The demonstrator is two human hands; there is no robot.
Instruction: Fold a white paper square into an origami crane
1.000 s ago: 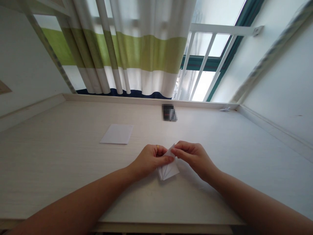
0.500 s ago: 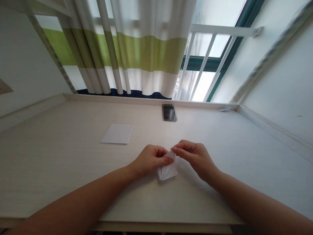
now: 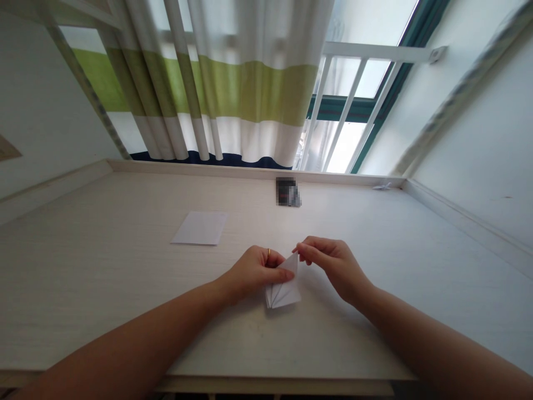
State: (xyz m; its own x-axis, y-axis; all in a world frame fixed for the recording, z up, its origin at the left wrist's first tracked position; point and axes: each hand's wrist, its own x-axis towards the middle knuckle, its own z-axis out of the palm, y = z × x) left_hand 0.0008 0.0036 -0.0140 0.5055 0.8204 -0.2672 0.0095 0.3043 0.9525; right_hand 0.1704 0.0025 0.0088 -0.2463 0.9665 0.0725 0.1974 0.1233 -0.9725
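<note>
The counter looks like wood-grain board, smooth and faintly satiny. Between its near and far edges, the folded piece is matt, crisply creased paper; the flat sheet, closer to the far edge, is smooth matt paper. The ring looks like shiny metal. Beyond the far edge, the curtain is matt cloth and the railing smooth, its material unclear.

Daylight enters through the window, its panes near white with glare. Curtain backlit, glowing through. Right-hand wall greyer. Tabletop softly lit; diffuse shadows under the right hand and folded paper. Wide-angle stretch at the edges, corners dim. Small dark object pixelated, unreadable. Fine detail slightly soft across the view.
</note>
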